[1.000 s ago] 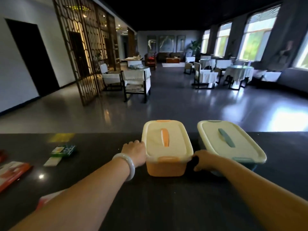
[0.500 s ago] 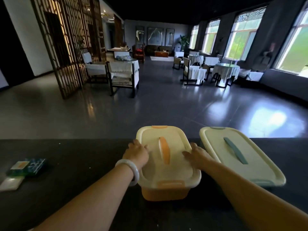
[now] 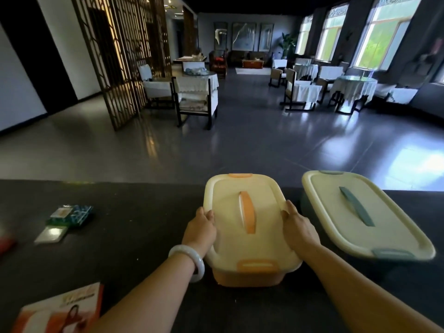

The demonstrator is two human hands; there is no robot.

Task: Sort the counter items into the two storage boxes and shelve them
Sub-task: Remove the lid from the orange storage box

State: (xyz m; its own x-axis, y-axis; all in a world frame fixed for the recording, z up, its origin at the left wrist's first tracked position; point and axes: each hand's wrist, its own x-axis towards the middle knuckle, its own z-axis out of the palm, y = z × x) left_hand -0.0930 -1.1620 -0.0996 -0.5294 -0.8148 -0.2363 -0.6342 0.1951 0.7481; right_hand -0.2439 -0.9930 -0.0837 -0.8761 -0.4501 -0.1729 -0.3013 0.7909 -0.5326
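Observation:
An orange storage box (image 3: 247, 277) with a cream lid (image 3: 262, 212) and orange handle stands on the dark counter (image 3: 134, 236) in front of me. My left hand (image 3: 200, 230), with a white bangle on the wrist, grips the lid's left edge. My right hand (image 3: 296, 227) grips the lid's right edge. To the right stands a second box with a cream lid (image 3: 360, 212) and blue-green handle; its body is mostly hidden under the lid.
On the counter's left lie a blue-green packet (image 3: 72, 213), a flat pale packet (image 3: 51, 234) and a red item (image 3: 6, 243) at the edge. An orange booklet (image 3: 60, 311) lies near the front. Beyond the counter is a dining room with tables and chairs.
Both hands moved from the orange box's lower sides up onto the lid's edges. The view shifted closer over the boxes.

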